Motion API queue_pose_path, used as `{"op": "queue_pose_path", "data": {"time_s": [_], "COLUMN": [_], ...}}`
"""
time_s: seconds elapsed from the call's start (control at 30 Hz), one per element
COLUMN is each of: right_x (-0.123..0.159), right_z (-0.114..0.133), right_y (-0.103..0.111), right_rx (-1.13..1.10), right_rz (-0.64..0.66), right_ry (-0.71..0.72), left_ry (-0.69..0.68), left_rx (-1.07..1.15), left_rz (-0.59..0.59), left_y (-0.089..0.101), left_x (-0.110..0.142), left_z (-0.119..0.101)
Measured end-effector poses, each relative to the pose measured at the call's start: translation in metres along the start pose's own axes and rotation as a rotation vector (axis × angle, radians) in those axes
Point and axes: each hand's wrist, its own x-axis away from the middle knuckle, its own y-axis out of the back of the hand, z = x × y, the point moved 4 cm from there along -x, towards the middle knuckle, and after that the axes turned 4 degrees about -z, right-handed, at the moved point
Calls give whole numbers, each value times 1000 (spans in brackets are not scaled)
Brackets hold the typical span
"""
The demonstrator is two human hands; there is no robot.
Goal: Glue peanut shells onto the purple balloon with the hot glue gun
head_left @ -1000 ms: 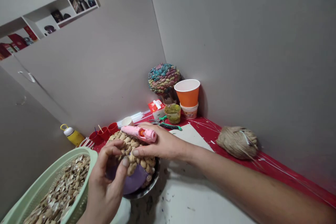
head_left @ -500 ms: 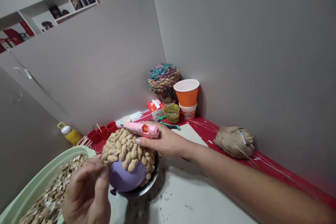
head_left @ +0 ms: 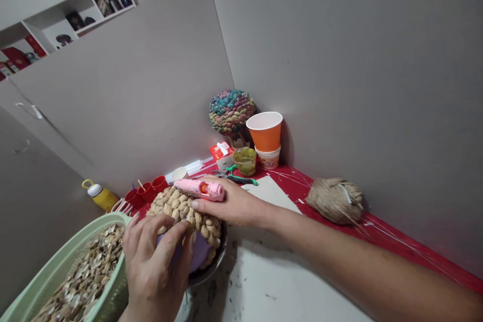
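Observation:
A purple balloon [head_left: 198, 256] partly covered with glued peanut shells [head_left: 177, 204] sits in a metal bowl [head_left: 211, 266]. My right hand [head_left: 230, 206] reaches in from the right and grips a pink glue gun [head_left: 199, 189] over the top of the shell dome. My left hand [head_left: 156, 261] is in front of the balloon, its fingers pinched together and pressed against the shells on the near side; whatever is between the fingertips is too small to make out.
A green basket [head_left: 56, 266] of loose peanut shells stands at the lower left. Behind are red cups [head_left: 149, 191], a yellow bottle [head_left: 98, 194], an orange cup [head_left: 265, 131], a yarn ball [head_left: 231, 110], pliers [head_left: 236, 177] and a twine ball [head_left: 334, 201] on the red cloth [head_left: 396, 251].
My left hand drew back to the basket half a second ago and has now come back up against the shell-covered balloon. The right hand with the glue gun has hardly moved.

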Motion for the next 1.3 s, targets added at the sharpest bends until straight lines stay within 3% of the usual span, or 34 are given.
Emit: {"op": "queue_pose_path", "data": {"time_s": [0.3,0.53,0.83,0.93,1.07,1.3], "right_x": [2,0,1,1,2,3], "right_z": [6,6,9,10,11,13], "right_y": [3,3,2,2,1,1], "right_rx": [20,30,31,37,22,-16], "right_rz": [21,12,59,52,61,62], "right_ry": [29,37,53,55,89,104], "left_ry": [33,-46,-14,88,334,536], "left_rx": [53,-39,-6,82,174,290], "left_rz": [58,5,-14,-77,-169,85], "left_y": [-4,-10,-9,-4,-1,-18], "left_x": [0,5,9,9,8,9], "left_z": [0,-1,0,1,8,15]}}
